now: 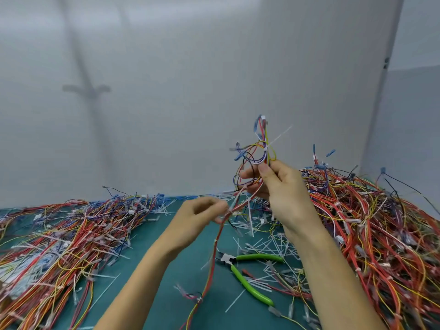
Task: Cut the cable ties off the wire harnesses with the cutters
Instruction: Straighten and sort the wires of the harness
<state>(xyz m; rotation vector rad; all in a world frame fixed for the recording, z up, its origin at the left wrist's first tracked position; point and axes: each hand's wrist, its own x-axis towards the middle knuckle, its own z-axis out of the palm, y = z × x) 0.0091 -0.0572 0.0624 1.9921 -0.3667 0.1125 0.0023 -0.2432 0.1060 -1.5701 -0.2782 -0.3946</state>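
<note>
The right hand point(283, 186) is raised above the counter point(166, 294), its thumb and fingers curled round the upper part of one harness point(264, 136). The left hand point(197, 220) is lower and a little blurred; its fingertips appear to be pinched on the same harness, which hangs on down toward the near edge. One white tie point(266, 148) is seen uncut just above the right thumb, its tail sticking up to the right. Two more white bands seem to be wrapped round the hanging part, though this is not certain.

The cutters point(238, 275), with green handles, are lying on the counter between the forearms and are held by neither hand. The step in hand is therefore judged to be finding the ties, with the cut not yet begun.

White offcuts point(269, 244) are scattered thickly around the cutters, so a good many ties are judged to have been removed. A left heap point(71, 234) and a larger right heap point(381, 222) of harnesses are piled at either side. Which heap is finished cannot be told.

Counted: two hands, one pair of cutters, one harness in hand and two heaps. The harnesses and offcuts are too many and too tangled to be counted.
</note>
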